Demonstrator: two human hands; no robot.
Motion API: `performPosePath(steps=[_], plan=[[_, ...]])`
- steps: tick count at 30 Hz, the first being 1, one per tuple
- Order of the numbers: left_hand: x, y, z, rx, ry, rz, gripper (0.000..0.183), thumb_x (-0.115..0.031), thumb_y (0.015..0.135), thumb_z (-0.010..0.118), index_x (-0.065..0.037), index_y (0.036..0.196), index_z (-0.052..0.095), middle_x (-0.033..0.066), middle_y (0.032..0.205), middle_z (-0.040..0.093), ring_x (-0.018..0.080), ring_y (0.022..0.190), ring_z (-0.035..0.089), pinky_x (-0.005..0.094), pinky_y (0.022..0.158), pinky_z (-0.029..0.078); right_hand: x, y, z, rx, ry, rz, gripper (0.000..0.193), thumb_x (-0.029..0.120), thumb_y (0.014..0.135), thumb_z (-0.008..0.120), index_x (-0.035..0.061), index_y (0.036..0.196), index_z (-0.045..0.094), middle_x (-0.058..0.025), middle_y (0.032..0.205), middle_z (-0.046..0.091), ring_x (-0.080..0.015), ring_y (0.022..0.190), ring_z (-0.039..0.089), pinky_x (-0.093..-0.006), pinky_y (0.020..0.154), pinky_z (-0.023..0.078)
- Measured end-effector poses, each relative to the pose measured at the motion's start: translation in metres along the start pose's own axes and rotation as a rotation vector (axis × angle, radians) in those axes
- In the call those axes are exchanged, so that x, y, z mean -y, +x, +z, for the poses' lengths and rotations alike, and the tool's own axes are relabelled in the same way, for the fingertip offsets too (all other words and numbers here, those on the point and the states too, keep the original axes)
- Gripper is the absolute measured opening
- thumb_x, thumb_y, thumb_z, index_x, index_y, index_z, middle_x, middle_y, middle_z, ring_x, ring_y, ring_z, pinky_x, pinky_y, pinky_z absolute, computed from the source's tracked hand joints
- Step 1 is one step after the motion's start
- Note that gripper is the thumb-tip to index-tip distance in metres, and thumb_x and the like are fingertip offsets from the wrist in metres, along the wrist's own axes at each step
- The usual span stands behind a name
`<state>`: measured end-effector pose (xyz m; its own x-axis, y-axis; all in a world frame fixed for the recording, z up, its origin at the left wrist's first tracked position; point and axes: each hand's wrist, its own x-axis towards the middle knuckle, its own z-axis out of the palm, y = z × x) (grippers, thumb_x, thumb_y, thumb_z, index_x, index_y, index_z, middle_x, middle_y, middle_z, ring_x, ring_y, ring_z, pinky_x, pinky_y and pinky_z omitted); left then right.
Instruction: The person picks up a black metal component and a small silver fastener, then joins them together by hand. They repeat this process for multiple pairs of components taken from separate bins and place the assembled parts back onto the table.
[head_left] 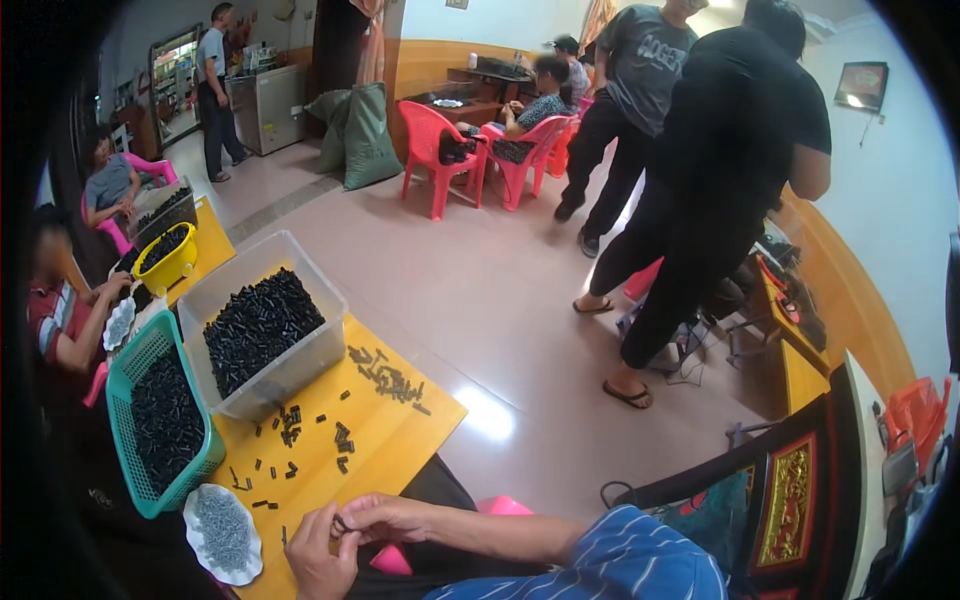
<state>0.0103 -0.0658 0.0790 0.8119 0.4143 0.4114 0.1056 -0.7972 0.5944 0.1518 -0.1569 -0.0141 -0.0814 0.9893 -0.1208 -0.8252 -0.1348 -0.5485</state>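
Observation:
At the near edge of the yellow table, my left hand and my right hand meet, fingers closed together. A small dark piece shows between the fingertips, mostly covered; its exact kind cannot be made out. Beside my left hand lies a white scalloped dish heaped with small silvery metal pins or screws. Short black cylindrical pieces lie scattered on the tabletop. Farther right, thin dark bronze-looking pieces form a loose cluster.
A clear plastic bin and a green basket hold many black pieces. Beyond stands a yellow basket. Two seated people work at the left. People stand at the right near pink chairs. Green sacks rest on the floor.

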Motion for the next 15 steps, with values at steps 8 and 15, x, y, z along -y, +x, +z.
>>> performPosePath(steps=[8,15], plan=[[0.001,-0.005,-0.001,-0.016,0.023,0.053,0.032,-0.001,0.068,0.075,-0.002,0.098,0.065,0.0156,0.089,0.066,0.0347,0.078,0.065,0.0402,0.068,0.051,-0.003,0.0,0.002,0.024,-0.019,0.013,0.024,0.033,0.09,0.072,0.0139,0.103,0.066,0.003,0.105,0.067,-0.0081,0.099,0.062,-0.0274,0.094,0.046],[0.006,-0.006,-0.001,-0.027,0.089,0.129,0.023,-0.006,0.07,0.071,-0.003,0.092,0.064,0.0137,0.085,0.066,0.0355,0.078,0.064,0.0427,0.07,0.049,-0.013,0.006,-0.008,0.015,-0.022,0.022,0.023,0.032,0.091,0.072,0.0143,0.105,0.067,0.0048,0.1,0.066,-0.0076,0.097,0.061,-0.0276,0.093,0.046]])
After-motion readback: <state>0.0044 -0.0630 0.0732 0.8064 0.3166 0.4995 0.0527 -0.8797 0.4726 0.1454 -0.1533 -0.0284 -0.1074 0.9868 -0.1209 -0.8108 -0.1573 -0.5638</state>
